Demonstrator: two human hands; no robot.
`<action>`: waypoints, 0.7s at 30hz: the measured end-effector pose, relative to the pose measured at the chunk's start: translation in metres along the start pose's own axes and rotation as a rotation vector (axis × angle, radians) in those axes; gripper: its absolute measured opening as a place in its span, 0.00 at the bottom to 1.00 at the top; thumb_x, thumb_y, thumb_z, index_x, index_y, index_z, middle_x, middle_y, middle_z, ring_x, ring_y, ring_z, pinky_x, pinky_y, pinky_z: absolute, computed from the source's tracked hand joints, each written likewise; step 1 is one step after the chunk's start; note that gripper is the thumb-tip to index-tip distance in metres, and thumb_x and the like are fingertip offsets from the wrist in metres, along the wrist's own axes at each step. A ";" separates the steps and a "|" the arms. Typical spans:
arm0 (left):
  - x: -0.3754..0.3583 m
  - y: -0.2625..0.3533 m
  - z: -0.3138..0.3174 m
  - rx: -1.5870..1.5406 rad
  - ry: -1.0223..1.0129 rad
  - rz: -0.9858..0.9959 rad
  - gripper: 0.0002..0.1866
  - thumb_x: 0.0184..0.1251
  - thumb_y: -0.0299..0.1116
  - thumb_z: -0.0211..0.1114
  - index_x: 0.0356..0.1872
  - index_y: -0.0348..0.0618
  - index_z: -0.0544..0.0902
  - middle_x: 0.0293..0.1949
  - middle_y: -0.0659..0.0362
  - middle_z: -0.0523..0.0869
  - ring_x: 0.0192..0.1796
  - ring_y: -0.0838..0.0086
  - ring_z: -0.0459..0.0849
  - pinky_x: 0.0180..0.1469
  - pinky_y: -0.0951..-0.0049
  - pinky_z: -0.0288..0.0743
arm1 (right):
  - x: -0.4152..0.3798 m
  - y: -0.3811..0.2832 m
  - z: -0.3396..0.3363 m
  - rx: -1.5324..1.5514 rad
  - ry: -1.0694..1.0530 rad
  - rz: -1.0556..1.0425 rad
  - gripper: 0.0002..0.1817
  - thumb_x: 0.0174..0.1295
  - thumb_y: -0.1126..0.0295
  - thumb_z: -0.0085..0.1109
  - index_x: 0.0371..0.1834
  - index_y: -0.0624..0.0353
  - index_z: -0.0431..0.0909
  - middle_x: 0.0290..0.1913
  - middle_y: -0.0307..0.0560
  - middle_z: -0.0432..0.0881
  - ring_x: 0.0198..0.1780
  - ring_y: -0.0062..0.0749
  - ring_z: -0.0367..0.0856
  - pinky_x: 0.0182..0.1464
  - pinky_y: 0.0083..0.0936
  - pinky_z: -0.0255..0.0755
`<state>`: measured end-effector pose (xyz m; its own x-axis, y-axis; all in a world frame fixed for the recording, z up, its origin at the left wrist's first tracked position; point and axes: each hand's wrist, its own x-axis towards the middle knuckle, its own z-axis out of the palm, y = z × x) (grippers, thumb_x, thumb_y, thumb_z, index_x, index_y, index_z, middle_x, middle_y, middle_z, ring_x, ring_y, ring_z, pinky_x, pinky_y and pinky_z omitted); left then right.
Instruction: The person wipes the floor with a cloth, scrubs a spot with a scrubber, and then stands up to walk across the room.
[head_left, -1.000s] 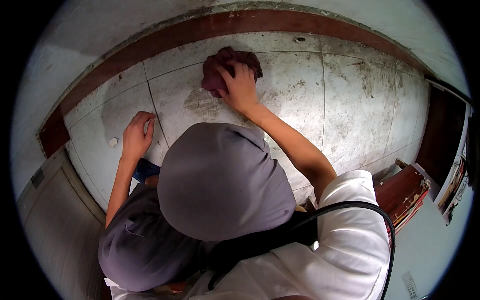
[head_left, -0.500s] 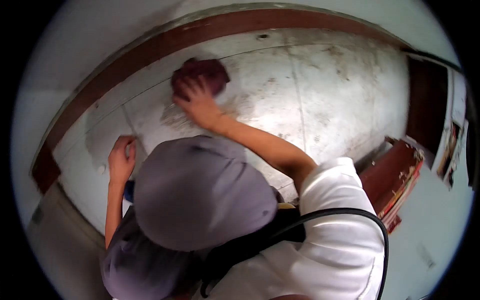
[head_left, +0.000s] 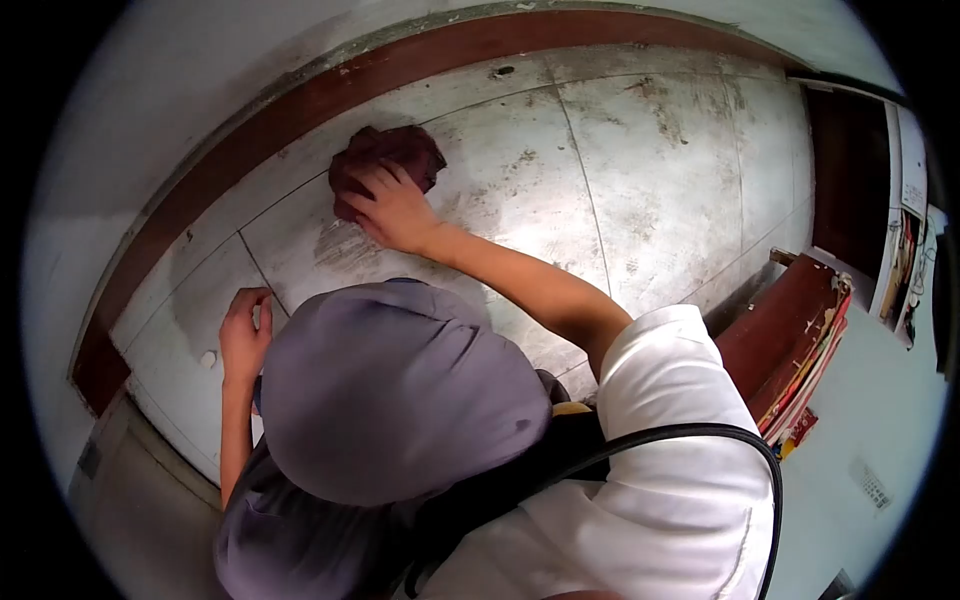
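A crumpled dark maroon cloth (head_left: 405,147) lies on the dirty pale tiled floor (head_left: 520,120). My right hand (head_left: 395,210) presses down on it, the fingers bent into its folds. Brown smears mark the tiles beside the cloth. Off to the left, my left hand (head_left: 245,330) hangs beside my grey-trousered knee (head_left: 400,390), its fingers loosely curled in with nothing visible in them. A small white scrap (head_left: 208,358) is on the floor just left of that hand.
A red-brown skirting strip (head_left: 400,65) curves along the wall. To the right are a red-brown board or box (head_left: 775,335) with papers along its side and a dark-fronted cabinet (head_left: 850,165). A black strap or cable (head_left: 700,430) crosses my white sleeve.
My right hand and the cloth have shifted slightly left. My left hand sits a little lower in view, and the whole view has tilted slightly.
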<state>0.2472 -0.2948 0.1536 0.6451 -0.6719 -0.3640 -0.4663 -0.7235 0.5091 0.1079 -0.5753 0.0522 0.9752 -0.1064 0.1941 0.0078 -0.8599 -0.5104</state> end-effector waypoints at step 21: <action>-0.002 0.001 -0.001 0.010 -0.010 -0.024 0.09 0.72 0.31 0.59 0.46 0.41 0.84 0.46 0.53 0.87 0.48 0.53 0.85 0.49 0.62 0.78 | 0.003 -0.001 -0.003 -0.016 0.099 0.031 0.19 0.53 0.67 0.70 0.51 0.49 0.83 0.59 0.49 0.75 0.62 0.47 0.73 0.66 0.43 0.64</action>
<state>0.2461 -0.2938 0.1559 0.6500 -0.6560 -0.3837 -0.4569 -0.7408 0.4925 0.1101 -0.5762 0.0561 0.9483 -0.1816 0.2604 -0.0267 -0.8630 -0.5046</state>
